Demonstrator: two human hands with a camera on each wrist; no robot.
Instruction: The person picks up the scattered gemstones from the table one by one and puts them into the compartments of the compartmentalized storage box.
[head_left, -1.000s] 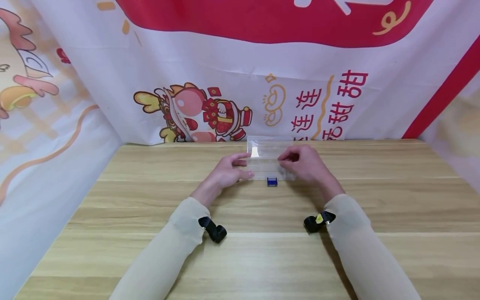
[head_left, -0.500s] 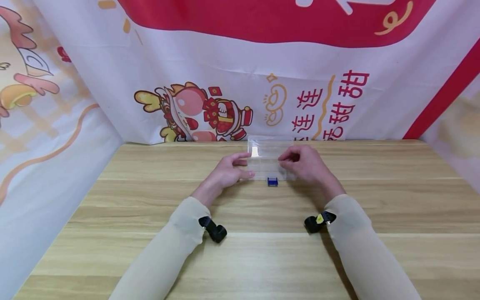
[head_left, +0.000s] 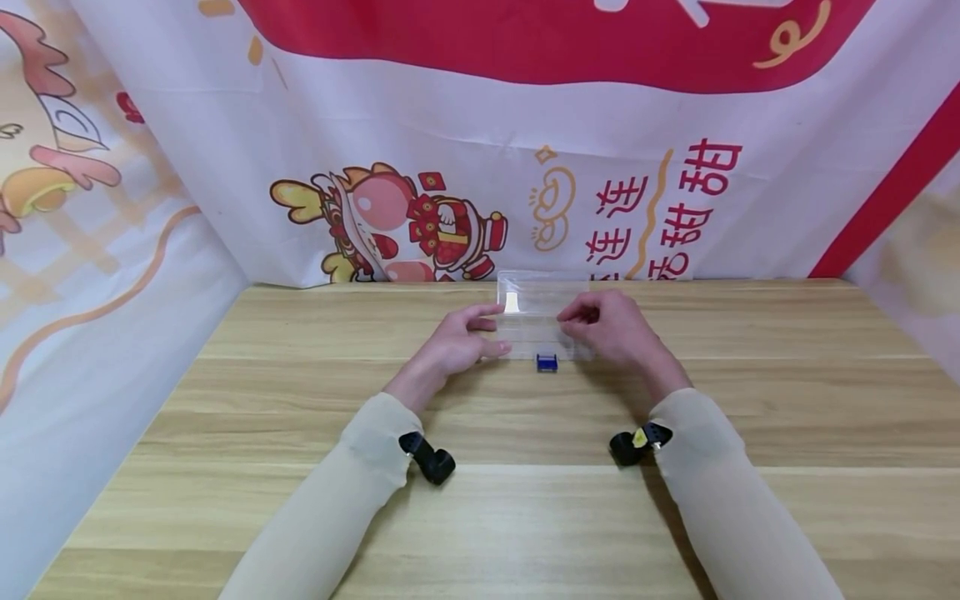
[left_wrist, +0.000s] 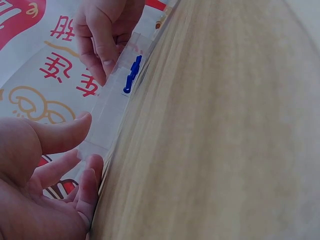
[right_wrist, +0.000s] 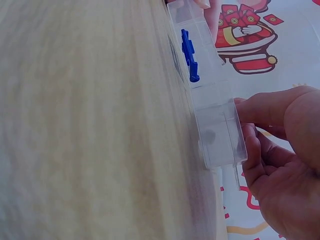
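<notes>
A clear plastic compartment box (head_left: 534, 335) stands near the back of the table, its transparent lid (head_left: 547, 292) raised behind it. On its front hangs a blue latch (head_left: 547, 363), also plain in the right wrist view. My left hand (head_left: 459, 343) holds the box's left end, thumb at the front corner and fingers around the side. Over the right end is my right hand (head_left: 611, 325), thumb and forefinger drawn together at the compartments. A dark spot (right_wrist: 211, 135) shows through the wall of the right-end compartment. I cannot tell whether those fingertips pinch anything.
A wood-grain table (head_left: 480, 517) spreads in front of the box. Directly behind it hangs a printed white and red cloth (head_left: 450, 108). In the left wrist view, a small brownish thing (left_wrist: 159, 24) lies beyond the box's right end.
The whole head view has shifted very slightly. Both hands, the box and its latch keep the same positions relative to one another.
</notes>
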